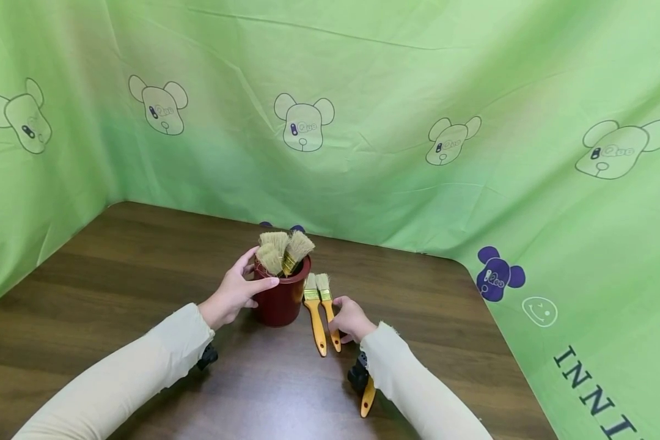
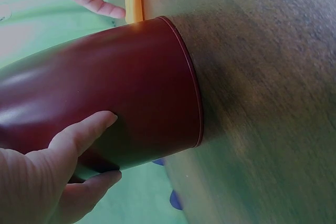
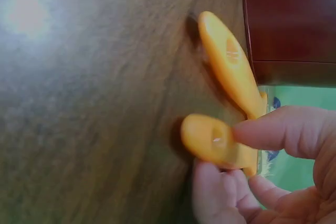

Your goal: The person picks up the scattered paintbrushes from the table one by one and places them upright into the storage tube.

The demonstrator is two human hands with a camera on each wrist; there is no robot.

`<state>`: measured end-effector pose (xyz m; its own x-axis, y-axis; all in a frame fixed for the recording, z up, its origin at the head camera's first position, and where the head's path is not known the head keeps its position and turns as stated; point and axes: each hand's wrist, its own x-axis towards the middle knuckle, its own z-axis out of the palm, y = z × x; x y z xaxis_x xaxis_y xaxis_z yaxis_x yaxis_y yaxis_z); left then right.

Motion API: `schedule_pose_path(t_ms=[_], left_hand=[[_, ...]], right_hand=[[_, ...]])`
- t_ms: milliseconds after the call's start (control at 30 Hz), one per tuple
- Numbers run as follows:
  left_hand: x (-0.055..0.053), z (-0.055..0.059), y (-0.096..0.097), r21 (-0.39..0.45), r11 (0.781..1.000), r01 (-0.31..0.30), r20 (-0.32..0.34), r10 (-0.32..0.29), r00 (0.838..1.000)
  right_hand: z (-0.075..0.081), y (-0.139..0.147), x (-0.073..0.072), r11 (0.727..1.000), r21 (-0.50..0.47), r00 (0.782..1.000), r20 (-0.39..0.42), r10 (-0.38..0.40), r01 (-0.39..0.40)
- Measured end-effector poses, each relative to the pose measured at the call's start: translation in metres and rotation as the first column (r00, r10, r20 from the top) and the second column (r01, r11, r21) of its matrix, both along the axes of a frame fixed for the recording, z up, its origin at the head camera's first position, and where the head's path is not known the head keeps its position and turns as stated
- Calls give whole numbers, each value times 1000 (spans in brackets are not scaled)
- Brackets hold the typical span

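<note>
A dark red round container (image 1: 277, 305) stands upright on the table. Several paintbrushes (image 1: 299, 247) stick out of it with their pale bristles up. My left hand (image 1: 232, 292) grips the container from its left side, thumb near the rim and fingers round the far side. To the right, my right hand (image 1: 353, 319) pinches the yellow-orange handle of a flat paintbrush (image 3: 202, 135) between thumb and fingers. Another paintbrush (image 1: 316, 324) lies just left of it, bristles pointing away from me, beside the container.
Under my right wrist shows the handle of one more paintbrush (image 1: 368, 398), its other end hidden by the sleeve. The brown wooden table (image 1: 115, 263) is bordered at the back and sides by a green curtain (image 1: 363, 183) printed with bear heads.
</note>
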<state>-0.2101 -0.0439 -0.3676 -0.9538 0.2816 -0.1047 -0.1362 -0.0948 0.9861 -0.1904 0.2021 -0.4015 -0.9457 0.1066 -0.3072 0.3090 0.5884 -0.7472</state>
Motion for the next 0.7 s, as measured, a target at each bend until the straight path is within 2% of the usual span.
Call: schedule_pose_path(t_ms=[300, 467, 700], left_hand=[[2, 1, 0, -5, 1000, 4, -2, -4, 1000], [2, 1, 1, -8, 1000, 9, -2, -9, 1000], [1, 0, 2, -11, 1000, -6, 5, 6, 1000]], right_hand=[[5, 2, 0, 996, 77, 999, 35, 40, -43], [5, 5, 3, 997, 54, 996, 74, 46, -50], [3, 7, 4, 998, 19, 995, 85, 56, -58]])
